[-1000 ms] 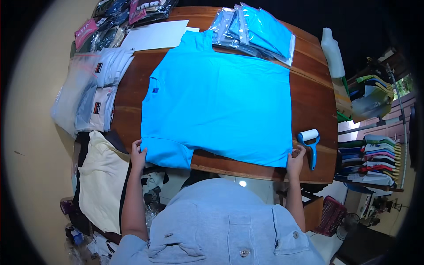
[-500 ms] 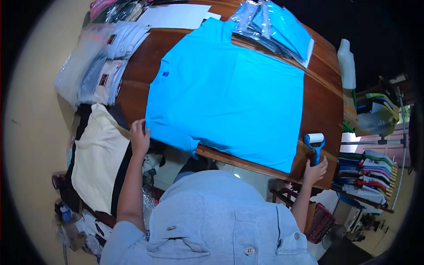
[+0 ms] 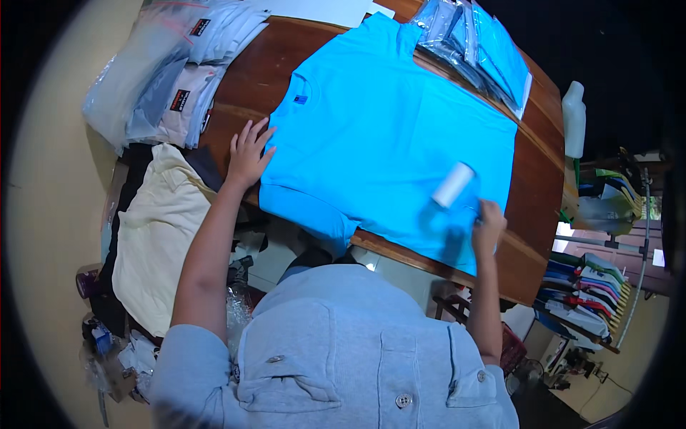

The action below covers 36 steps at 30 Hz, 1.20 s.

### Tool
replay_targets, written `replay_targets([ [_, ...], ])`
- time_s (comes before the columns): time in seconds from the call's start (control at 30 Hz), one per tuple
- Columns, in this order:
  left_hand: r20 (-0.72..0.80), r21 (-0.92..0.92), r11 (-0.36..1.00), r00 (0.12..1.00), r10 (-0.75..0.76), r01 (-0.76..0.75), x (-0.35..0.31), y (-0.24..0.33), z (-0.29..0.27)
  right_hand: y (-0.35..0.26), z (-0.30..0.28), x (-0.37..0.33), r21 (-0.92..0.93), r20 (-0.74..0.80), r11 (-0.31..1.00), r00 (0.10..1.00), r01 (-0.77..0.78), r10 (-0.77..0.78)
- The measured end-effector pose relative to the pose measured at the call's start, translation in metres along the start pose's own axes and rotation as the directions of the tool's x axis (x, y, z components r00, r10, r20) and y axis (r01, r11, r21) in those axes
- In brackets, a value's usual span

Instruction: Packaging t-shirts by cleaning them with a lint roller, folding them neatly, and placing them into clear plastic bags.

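A bright blue T-shirt [image 3: 386, 143] lies spread flat on the wooden table, its collar toward the left. My right hand [image 3: 489, 225] is closed round the handle of a lint roller [image 3: 454, 184] with a white cylinder. The roller is over the lower right part of the shirt and a little blurred; whether it touches the cloth I cannot tell. My left hand [image 3: 250, 154] rests with fingers spread at the shirt's left edge, by the shoulder below the collar.
Bagged folded shirts [image 3: 193, 79] are stacked at the table's left. Packed blue garments [image 3: 475, 50] lie at the far edge. Cream cloth [image 3: 161, 243] drapes at the left. The wooden table [image 3: 532, 207] ends close to my body. Hanging shirts [image 3: 586, 293] are at the right.
My right hand has picked the lint roller up off the table's right side and brought it left over the shirt. My left hand has moved farther up along the shirt's left edge.
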State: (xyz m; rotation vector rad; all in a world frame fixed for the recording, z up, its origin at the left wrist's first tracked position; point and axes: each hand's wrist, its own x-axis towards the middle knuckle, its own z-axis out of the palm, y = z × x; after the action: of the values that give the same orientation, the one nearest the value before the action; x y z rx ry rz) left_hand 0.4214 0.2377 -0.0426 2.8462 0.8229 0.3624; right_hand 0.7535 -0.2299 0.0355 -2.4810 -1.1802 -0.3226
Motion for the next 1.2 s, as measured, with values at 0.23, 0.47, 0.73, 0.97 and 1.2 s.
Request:
replay_targets([
  [0.23,0.07,0.026,0.999,0.997,0.037,-0.039,0.013,-0.008,0.013,-0.227,0.117,0.051,0.114,0.241,0.919,0.887,0.377,-0.394],
  [0.47,0.044,-0.052,0.998,0.998,0.05,-0.048,0.014,-0.013,0.013,-0.031,0.038,-0.024,-0.225,0.219,0.974,0.976,0.029,0.022],
  [0.73,0.031,-0.095,0.995,1.0,0.003,0.0,0.015,-0.009,0.011,0.052,-0.009,-0.063,-0.412,0.205,0.888,0.928,-0.205,0.31],
  [0.97,0.043,-0.047,0.999,0.999,-0.023,0.024,0.013,-0.008,0.012,-0.176,0.169,0.134,0.117,0.113,0.956,0.952,0.271,-0.284],
  [1.2,0.081,-0.017,0.999,0.996,-0.028,0.029,0.013,-0.007,0.011,-0.148,0.165,0.159,0.143,0.118,0.933,0.93,0.331,-0.348],
])
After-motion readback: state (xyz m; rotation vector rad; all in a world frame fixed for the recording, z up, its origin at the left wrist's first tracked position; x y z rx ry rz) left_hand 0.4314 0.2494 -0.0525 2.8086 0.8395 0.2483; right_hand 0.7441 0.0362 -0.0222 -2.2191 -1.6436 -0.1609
